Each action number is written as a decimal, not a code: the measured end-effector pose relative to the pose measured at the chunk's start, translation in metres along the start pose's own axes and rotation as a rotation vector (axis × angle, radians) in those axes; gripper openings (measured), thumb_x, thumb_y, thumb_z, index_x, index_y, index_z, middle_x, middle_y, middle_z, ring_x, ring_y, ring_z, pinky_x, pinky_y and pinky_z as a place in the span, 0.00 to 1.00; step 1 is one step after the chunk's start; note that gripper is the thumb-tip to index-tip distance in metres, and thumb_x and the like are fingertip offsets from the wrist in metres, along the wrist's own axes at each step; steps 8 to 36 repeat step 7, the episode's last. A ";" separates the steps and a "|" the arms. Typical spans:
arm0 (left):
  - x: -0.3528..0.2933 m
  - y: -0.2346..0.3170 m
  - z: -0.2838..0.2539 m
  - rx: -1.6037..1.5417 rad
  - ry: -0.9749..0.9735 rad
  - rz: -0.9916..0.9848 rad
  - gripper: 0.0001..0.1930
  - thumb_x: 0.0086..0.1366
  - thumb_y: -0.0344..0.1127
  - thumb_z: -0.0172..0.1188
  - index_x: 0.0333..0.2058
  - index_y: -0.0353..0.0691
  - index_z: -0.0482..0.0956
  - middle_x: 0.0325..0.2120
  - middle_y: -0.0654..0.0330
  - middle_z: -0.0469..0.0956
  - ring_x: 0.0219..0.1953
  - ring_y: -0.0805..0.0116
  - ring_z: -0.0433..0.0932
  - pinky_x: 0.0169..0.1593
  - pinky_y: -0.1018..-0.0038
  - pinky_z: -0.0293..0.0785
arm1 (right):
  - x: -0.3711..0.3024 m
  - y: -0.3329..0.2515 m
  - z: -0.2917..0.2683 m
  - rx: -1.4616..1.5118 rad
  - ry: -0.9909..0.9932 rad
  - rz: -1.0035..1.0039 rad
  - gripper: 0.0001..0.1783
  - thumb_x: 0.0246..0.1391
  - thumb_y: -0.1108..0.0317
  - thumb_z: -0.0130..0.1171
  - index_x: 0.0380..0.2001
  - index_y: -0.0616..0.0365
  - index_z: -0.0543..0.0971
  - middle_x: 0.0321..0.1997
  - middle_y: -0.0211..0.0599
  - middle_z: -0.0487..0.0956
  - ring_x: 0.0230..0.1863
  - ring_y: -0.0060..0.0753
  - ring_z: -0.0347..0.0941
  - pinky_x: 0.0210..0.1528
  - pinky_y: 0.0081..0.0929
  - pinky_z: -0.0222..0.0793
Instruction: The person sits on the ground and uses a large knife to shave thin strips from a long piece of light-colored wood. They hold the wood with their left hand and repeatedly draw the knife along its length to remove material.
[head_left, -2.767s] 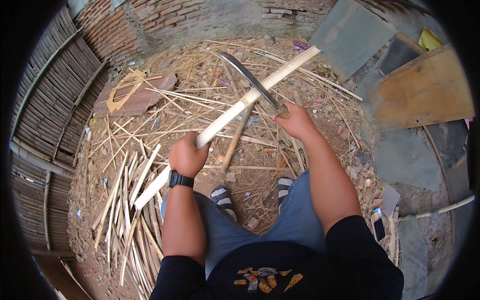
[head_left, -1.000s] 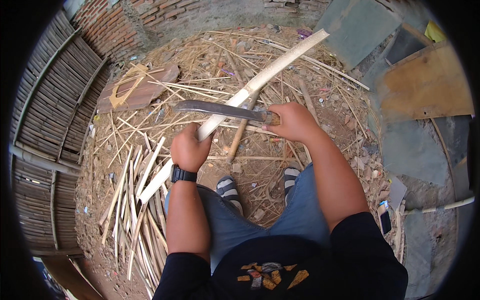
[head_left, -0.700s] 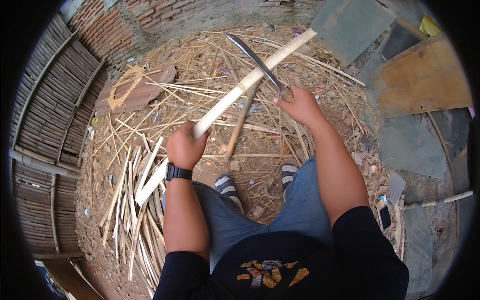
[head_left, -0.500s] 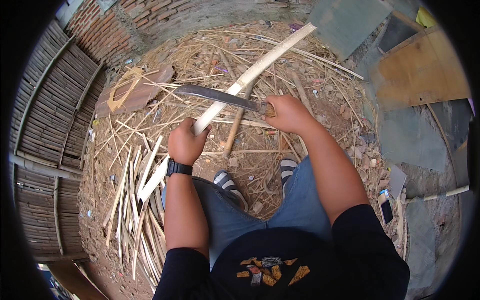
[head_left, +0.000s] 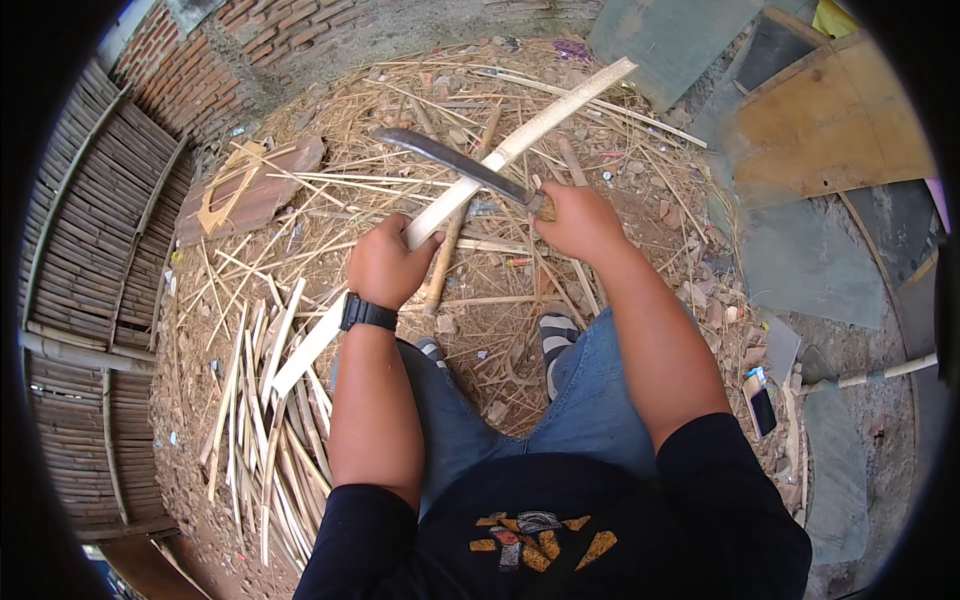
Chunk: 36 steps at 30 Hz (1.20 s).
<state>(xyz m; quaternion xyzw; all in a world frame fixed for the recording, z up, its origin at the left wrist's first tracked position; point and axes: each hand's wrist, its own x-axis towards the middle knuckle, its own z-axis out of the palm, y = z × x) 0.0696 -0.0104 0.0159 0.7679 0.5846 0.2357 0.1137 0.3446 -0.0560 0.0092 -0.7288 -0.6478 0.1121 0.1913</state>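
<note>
My left hand (head_left: pixel 387 262) is closed round a long, pale strip of split bamboo (head_left: pixel 540 122). The strip slants from beside my left leg up to the far right, and its near end sticks out behind my wrist. In my right hand (head_left: pixel 582 222) is the wooden handle of a machete (head_left: pixel 445 157). Its dark blade points to the far left and crosses over the strip a little beyond my left hand. Whether the edge touches the strip I cannot tell. Most of the handle is hidden in my fist.
A pile of split bamboo strips (head_left: pixel 272 440) lies left of my legs. Bamboo shavings and sticks litter the dirt ground. A woven bamboo wall (head_left: pixel 95 230) stands left, a brick wall (head_left: pixel 215 65) at the back. Grey and brown sheets (head_left: pixel 825 115) and a phone (head_left: pixel 761 408) are at right.
The machete's tip has swung farther away, so the blade slants more across the strip. My left hand and the strip's near part have shifted slightly right. Both hands keep their holds.
</note>
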 end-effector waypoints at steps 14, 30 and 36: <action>0.002 -0.004 0.010 0.032 -0.058 0.017 0.24 0.59 0.57 0.74 0.37 0.40 0.86 0.29 0.48 0.86 0.33 0.46 0.86 0.40 0.54 0.81 | 0.010 0.018 -0.021 0.054 -0.162 0.028 0.32 0.52 0.49 0.74 0.58 0.52 0.82 0.46 0.52 0.87 0.50 0.48 0.85 0.54 0.47 0.78; 0.002 -0.004 0.010 0.032 -0.058 0.017 0.24 0.59 0.57 0.74 0.37 0.40 0.86 0.29 0.48 0.86 0.33 0.46 0.86 0.40 0.54 0.81 | 0.010 0.018 -0.021 0.054 -0.162 0.028 0.32 0.52 0.49 0.74 0.58 0.52 0.82 0.46 0.52 0.87 0.50 0.48 0.85 0.54 0.47 0.78; 0.002 -0.004 0.010 0.032 -0.058 0.017 0.24 0.59 0.57 0.74 0.37 0.40 0.86 0.29 0.48 0.86 0.33 0.46 0.86 0.40 0.54 0.81 | 0.010 0.018 -0.021 0.054 -0.162 0.028 0.32 0.52 0.49 0.74 0.58 0.52 0.82 0.46 0.52 0.87 0.50 0.48 0.85 0.54 0.47 0.78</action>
